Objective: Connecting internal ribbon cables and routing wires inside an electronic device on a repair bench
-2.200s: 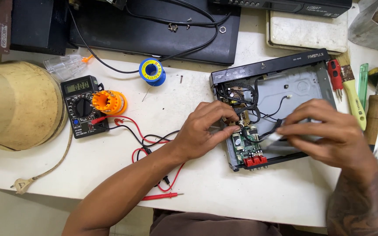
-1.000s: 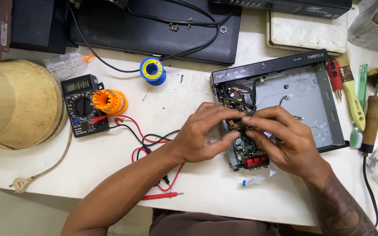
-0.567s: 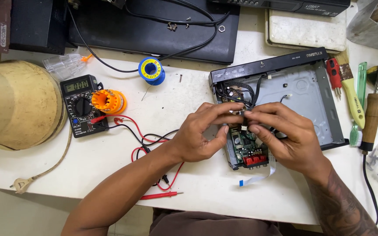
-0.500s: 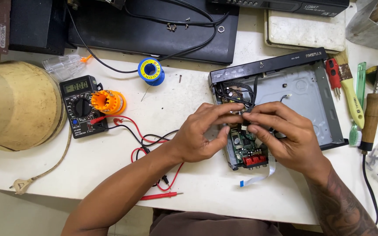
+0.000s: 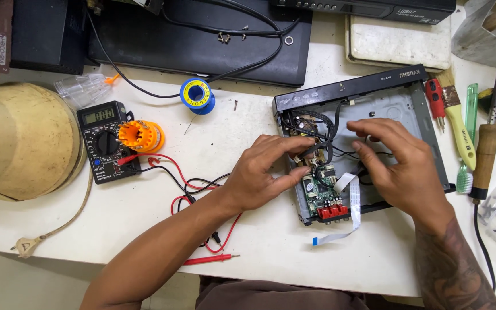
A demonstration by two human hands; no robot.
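Observation:
An opened black electronics case (image 5: 414, 103) lies on the white table (image 5: 144, 229), with a green circuit board (image 5: 320, 186) in its near left corner. My left hand (image 5: 262, 175) rests on the case's left edge, thumb and fingers pinching at the black wires (image 5: 320, 143) beside the board. My right hand (image 5: 394, 166) hovers over the case's middle, fingers spread and holding nothing. A white ribbon cable (image 5: 348, 215) runs from the board over the case's front edge onto the table.
A black multimeter (image 5: 104, 140) with red and black leads (image 5: 193, 195), an orange bit holder (image 5: 140, 136), a blue solder spool (image 5: 197, 96), a tan round object (image 5: 21, 140) at left. Brush (image 5: 454, 112), soldering iron (image 5: 486, 143) and red screwdriver (image 5: 434, 97) lie at right. Black devices (image 5: 202, 40) at the back.
My right hand has left the wires by the board and moved right, opening over the case. The ribbon cable now lies uncovered. My left hand stays at the wires.

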